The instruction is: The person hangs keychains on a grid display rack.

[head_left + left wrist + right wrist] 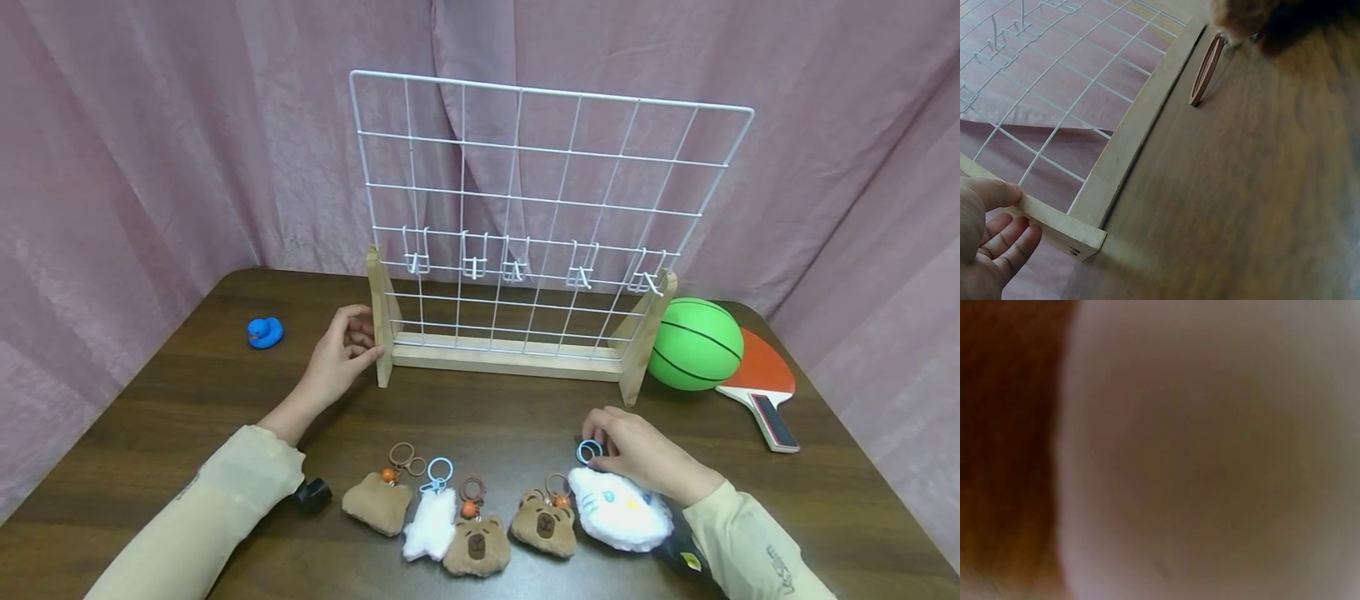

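My left hand (341,358) grips the left wooden post (380,321) of a white wire grid rack (517,196). In the left wrist view its thumb (1000,192) lies on the post's edge. Low on the right, my right hand (637,446) pinches the blue ring (589,452) of a white cat plush keychain (622,510), whose body lies on the table under the wrist. White plush, badly blurred, fills most of the right wrist view. To its left lie brown bear keychains (477,546), (545,525), a brown plush keychain (378,502) and a small white plush keychain (431,525).
Several white hooks (474,265) hang in a row on the grid. A green ball (695,344) and a red table tennis paddle (761,375) lie right of the rack. A blue rubber duck (265,332) sits at the left. Pink curtains (187,125) surround the wooden table (187,400).
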{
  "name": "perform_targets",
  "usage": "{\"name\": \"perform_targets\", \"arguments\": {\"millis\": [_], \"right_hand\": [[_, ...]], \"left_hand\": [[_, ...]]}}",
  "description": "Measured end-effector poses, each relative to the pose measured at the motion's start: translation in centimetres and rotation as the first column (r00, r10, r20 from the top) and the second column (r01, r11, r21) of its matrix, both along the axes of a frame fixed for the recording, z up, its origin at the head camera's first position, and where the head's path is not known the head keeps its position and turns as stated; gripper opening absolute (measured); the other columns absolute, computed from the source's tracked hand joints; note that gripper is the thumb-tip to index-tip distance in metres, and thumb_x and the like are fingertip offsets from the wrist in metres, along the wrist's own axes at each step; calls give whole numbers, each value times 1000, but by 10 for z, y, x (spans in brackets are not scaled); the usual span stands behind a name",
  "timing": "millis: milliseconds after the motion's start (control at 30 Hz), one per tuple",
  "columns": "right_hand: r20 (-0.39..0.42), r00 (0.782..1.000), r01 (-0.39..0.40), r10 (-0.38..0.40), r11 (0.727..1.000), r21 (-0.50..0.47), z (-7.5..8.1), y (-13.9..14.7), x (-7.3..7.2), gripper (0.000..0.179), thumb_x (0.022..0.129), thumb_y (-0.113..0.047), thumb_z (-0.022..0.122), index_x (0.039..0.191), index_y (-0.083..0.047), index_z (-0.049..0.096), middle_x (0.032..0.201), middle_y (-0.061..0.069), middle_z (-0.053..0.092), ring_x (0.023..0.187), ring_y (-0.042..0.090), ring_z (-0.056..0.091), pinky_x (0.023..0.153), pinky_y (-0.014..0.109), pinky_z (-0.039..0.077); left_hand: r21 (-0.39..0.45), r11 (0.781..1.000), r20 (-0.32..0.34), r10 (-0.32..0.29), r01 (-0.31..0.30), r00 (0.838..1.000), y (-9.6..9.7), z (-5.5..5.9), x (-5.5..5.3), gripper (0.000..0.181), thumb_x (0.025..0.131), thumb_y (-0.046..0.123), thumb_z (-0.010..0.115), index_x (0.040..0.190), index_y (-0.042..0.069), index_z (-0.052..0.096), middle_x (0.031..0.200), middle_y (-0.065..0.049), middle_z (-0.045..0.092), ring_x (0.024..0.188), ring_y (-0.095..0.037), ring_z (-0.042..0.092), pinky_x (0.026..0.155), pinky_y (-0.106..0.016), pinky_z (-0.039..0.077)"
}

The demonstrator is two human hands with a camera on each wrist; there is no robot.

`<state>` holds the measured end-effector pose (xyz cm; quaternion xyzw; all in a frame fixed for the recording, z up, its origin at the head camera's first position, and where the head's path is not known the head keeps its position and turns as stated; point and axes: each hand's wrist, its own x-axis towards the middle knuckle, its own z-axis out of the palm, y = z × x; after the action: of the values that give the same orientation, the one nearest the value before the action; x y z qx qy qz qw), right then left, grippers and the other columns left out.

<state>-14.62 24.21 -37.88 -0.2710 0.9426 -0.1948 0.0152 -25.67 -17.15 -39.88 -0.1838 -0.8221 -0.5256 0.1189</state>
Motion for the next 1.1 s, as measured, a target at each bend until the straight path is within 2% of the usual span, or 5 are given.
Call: {"name": "perform_targets", "arguments": {"millis": [267, 533, 733, 1100], "right_hand": [[-1, 1000, 2, -2, 1000, -25, 0, 0, -1, 26, 74, -1, 78, 90, -11, 60, 77, -6, 54, 68, -1, 46, 59, 16, 44], [76, 997, -12, 18, 997, -76, 2, 2, -1, 19, 79, 2, 71, 85, -13, 61, 74, -9, 58, 69, -1, 51, 61, 18, 48], [83, 996, -30, 38, 995, -91, 1, 2, -1, 17, 79, -1, 73, 84, -13, 61, 74, -9, 58, 68, -1, 51, 60, 18, 49], [85, 996, -37, 42, 998, -54, 0, 2, -1, 17, 77, -7, 77, 86, -11, 62, 75, -5, 57, 67, 0, 50, 59, 17, 47]], "left_hand": [[4, 1000, -2, 0, 0, 1000, -1, -1, -1, 59, 86, 0, 69, 135, 0, 36, 108, -23, 56, 85, -6, 53, 70, -10, 48], [-5, 1000, -4, -3, 3, 1000, 0, -1, 0, 58, 86, -1, 68, 135, 2, 37, 108, -23, 56, 86, -11, 54, 71, -10, 49], [-11, 1000, -14, -1, 1, 1000, 1, 0, -1, 59, 86, -2, 68, 135, 1, 37, 108, -23, 56, 87, -14, 55, 70, -10, 49], [-15, 1000, 7, 3, -3, 1000, 0, -1, -2, 60, 86, -1, 68, 136, 2, 36, 109, -23, 55, 87, -14, 54, 70, -10, 48]]}}
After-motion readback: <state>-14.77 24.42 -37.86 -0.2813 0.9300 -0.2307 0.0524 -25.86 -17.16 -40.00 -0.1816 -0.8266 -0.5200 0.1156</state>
